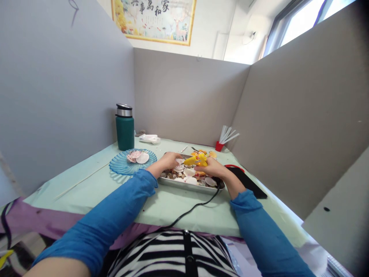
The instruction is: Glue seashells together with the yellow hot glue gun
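My right hand (212, 167) is closed around a yellow hot glue gun (196, 159), its nozzle pointing left over a metal tray (190, 187). From the gun a black cord runs down across the table to its front edge. Over the left part of the tray, my left hand (170, 161) has its fingers bent together on a pale seashell (179, 162), partly hidden by the fingers. White, brown and orange shells (190, 180) fill the tray. To the left, a blue glass plate (117, 163) bears a few pink and white shells (138, 156).
A green bottle (125, 132) stands behind the plate. Farther back lies a white packet (150, 139). A red cup of glue sticks (219, 146) stands at the back right, and a black flat object (250, 184) lies right of the tray. Grey partitions (184, 92) enclose the table.
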Demonstrator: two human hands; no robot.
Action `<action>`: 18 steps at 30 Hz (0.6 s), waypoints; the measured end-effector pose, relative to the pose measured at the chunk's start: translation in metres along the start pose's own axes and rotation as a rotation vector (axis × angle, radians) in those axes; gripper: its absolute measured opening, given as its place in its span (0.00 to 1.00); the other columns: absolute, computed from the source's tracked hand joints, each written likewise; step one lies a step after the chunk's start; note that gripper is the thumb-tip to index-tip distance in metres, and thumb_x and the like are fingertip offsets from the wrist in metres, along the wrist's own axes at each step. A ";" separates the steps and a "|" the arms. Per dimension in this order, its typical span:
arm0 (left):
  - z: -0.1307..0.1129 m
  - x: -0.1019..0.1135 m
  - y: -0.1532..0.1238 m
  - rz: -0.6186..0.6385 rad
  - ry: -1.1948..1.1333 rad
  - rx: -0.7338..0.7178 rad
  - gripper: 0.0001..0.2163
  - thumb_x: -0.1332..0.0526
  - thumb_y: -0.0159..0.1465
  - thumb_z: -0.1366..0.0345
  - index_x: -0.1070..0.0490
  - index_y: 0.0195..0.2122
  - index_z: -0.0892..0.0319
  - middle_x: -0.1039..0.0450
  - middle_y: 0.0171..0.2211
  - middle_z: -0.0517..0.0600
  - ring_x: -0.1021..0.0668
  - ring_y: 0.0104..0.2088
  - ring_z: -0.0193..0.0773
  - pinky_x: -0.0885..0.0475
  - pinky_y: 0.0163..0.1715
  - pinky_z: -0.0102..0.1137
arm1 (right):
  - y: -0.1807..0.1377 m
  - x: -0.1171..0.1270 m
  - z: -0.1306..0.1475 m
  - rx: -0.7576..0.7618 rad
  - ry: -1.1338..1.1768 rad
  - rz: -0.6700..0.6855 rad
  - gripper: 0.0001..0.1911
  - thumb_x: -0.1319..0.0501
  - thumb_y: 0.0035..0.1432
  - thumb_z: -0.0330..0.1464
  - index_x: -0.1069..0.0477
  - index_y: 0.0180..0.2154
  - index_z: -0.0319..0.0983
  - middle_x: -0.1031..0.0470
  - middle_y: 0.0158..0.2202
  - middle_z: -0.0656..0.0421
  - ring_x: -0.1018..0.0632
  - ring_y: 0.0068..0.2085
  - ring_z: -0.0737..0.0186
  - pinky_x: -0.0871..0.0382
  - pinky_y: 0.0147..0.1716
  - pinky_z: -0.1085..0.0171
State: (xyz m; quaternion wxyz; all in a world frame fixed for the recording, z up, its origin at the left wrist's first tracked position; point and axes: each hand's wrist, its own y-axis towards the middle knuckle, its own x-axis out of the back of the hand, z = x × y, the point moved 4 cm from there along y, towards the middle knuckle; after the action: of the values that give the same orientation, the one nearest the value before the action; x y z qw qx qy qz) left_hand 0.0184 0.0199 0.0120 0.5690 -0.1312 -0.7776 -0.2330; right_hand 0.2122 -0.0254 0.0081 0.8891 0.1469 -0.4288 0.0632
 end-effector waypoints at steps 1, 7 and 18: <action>0.000 0.000 0.000 0.000 0.001 0.002 0.20 0.40 0.55 0.69 0.29 0.51 0.56 0.25 0.47 0.50 0.24 0.47 0.40 0.33 0.48 0.29 | 0.000 0.000 0.000 -0.004 0.003 -0.001 0.16 0.36 0.47 0.41 0.26 0.34 0.35 0.29 0.21 0.60 0.28 0.24 0.64 0.37 0.22 0.69; 0.000 0.000 -0.001 0.003 0.015 0.007 0.21 0.40 0.55 0.69 0.29 0.51 0.56 0.25 0.47 0.50 0.24 0.46 0.39 0.33 0.48 0.27 | 0.000 0.000 0.000 -0.003 -0.006 -0.013 0.16 0.36 0.46 0.41 0.26 0.33 0.35 0.30 0.21 0.61 0.29 0.25 0.65 0.36 0.23 0.69; -0.001 0.001 -0.001 0.003 -0.003 0.006 0.20 0.39 0.55 0.69 0.29 0.51 0.56 0.26 0.48 0.50 0.25 0.47 0.40 0.33 0.48 0.27 | -0.003 0.001 0.004 0.016 -0.009 -0.014 0.17 0.36 0.47 0.42 0.26 0.34 0.35 0.29 0.21 0.59 0.28 0.25 0.64 0.36 0.22 0.69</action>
State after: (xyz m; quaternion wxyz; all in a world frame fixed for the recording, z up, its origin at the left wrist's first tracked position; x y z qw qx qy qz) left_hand 0.0185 0.0182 0.0131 0.5687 -0.1309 -0.7789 -0.2296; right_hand 0.2108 -0.0291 0.0111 0.8864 0.1572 -0.4312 0.0598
